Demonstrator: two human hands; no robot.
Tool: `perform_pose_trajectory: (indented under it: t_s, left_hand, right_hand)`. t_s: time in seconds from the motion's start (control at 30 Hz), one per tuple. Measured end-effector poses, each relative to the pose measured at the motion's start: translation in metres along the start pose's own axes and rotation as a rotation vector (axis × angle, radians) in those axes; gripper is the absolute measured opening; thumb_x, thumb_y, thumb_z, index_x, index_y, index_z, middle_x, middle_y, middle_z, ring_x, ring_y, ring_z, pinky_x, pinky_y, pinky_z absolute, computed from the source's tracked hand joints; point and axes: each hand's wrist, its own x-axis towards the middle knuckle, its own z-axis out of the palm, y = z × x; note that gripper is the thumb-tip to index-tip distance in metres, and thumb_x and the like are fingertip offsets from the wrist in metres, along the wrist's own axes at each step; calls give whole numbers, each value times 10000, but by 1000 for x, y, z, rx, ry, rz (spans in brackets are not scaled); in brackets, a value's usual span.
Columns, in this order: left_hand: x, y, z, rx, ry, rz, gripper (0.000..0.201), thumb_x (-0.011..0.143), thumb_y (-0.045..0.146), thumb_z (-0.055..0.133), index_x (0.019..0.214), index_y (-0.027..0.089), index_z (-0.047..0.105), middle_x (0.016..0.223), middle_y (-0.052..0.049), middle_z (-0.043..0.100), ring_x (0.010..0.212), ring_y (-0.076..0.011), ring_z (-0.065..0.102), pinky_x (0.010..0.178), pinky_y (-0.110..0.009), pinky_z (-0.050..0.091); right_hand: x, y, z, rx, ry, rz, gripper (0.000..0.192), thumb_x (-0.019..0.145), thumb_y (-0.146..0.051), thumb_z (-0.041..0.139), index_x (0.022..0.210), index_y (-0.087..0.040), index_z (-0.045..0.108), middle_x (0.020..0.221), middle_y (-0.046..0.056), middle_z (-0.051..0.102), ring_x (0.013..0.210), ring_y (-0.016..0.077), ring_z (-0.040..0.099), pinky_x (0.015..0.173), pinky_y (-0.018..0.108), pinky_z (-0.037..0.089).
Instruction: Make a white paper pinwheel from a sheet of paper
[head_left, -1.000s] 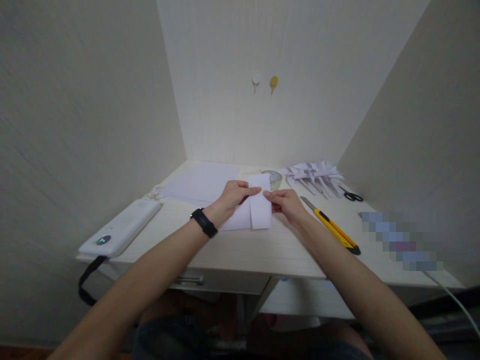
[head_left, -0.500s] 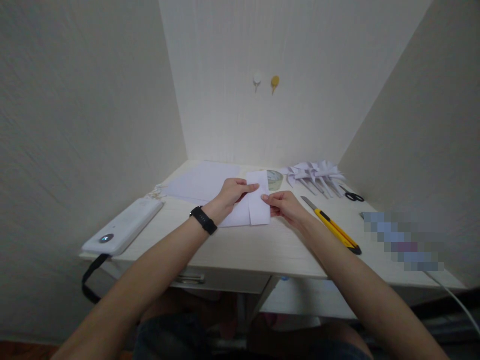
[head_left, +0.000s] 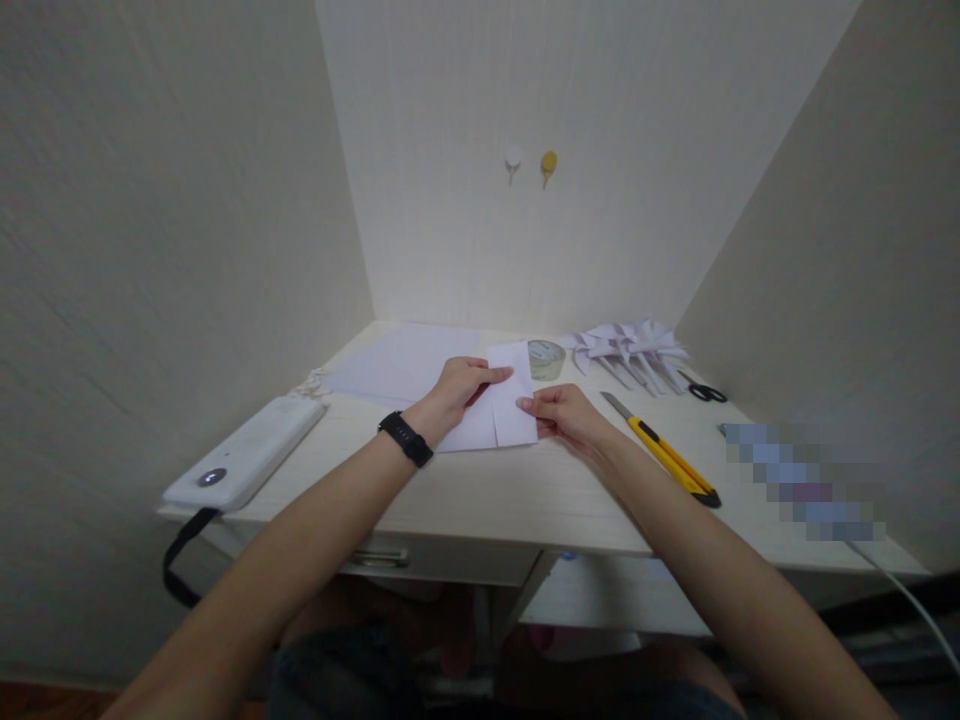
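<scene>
Both my hands pinch the folded white paper [head_left: 511, 400] mid-desk [head_left: 525, 490]: left hand [head_left: 459, 388] on its left flap, right hand [head_left: 562, 412] on its right edge. No legible writing anywhere.

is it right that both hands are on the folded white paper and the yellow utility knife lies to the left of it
Not quite. Both the left hand and right hand are on the folded white paper, but the head view shows the yellow utility knife lying to its right.

Head view, down onto desk [head_left: 570, 490]
</scene>
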Motion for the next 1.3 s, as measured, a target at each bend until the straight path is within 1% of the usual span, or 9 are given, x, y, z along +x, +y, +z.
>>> perform_pose_trajectory:
  t_s: [0.2, 0.4, 0.6, 0.73, 0.87, 1.0, 1.1, 1.17, 1.3]
  left_hand:
    - [-1, 2, -1, 9, 31, -21, 439, 516, 283, 941, 569, 155, 525, 514, 33, 516, 473, -93, 493, 483, -247, 375]
    - [1, 3, -4, 4, 57, -52, 419, 524, 239, 932, 570, 153, 525, 509, 34, 514, 484, -100, 508, 490, -247, 390]
    - [5, 2, -7, 15, 76, -78, 369, 529, 190, 912, 591, 147, 550, 551, 2, 570, 506, -128, 547, 500, -270, 417]
    - [6, 0, -8, 10, 66, -86, 352, 516, 175, 907, 611, 141, 570, 574, -16, 599, 522, -143, 564, 510, -282, 432]
    - [7, 1, -9, 3, 75, -92, 352, 505, 175, 907, 622, 138, 577, 586, -24, 613, 536, -146, 572, 523, -284, 441]
    - [7, 3, -10, 13, 76, -122, 310, 552, 154, 874, 635, 136, 576, 617, -26, 628, 527, -137, 565, 530, -287, 442]
    - [7, 4, -11, 15, 57, -139, 292, 590, 146, 855, 640, 139, 568, 615, -20, 620, 516, -130, 557, 527, -284, 440]
    - [8, 2, -12, 18, 40, -134, 312, 598, 159, 865, 628, 145, 555, 593, -9, 599, 504, -120, 544, 516, -274, 430]
    - [12, -2, -15, 65, 21, -82, 404, 577, 201, 903, 567, 162, 501, 514, 30, 508, 460, -89, 482, 475, -244, 381]
  right_hand:
    - [-1, 3, -1, 3, -61, 38, 428, 507, -467, 921, 618, -134, 676, 627, 39, 685, 543, 123, 616, 556, 269, 578]
    - [-1, 5, -4, 14, -109, 89, 395, 535, -419, 929, 660, -125, 696, 678, 54, 707, 587, 132, 660, 591, 273, 634]
    - [-1, 6, -6, 7, -127, 130, 393, 523, -366, 940, 720, -102, 726, 734, 91, 730, 615, 169, 699, 592, 275, 643]
    - [-3, 6, -5, 9, -141, 123, 377, 506, -328, 944, 695, -98, 712, 712, 71, 712, 612, 154, 689, 607, 257, 633]
    - [-5, 4, -5, 25, -164, 99, 398, 470, -237, 950, 757, -101, 711, 716, 34, 701, 645, 136, 685, 660, 253, 622]
    - [-5, 4, -7, 15, -233, 98, 394, 489, -163, 935, 803, -107, 703, 707, 6, 696, 649, 109, 676, 684, 217, 596]
    - [-3, 7, -9, 16, -240, 134, 427, 523, -194, 932, 872, -108, 703, 763, 28, 717, 707, 147, 707, 727, 268, 611]
    - [-3, 7, -10, 8, -224, 130, 410, 529, -206, 935, 849, -108, 698, 743, 29, 712, 691, 158, 707, 725, 295, 618]
    - [-5, 3, -9, -6, -241, 133, 414, 523, -244, 941, 846, -117, 714, 773, 39, 721, 691, 151, 696, 703, 283, 611]
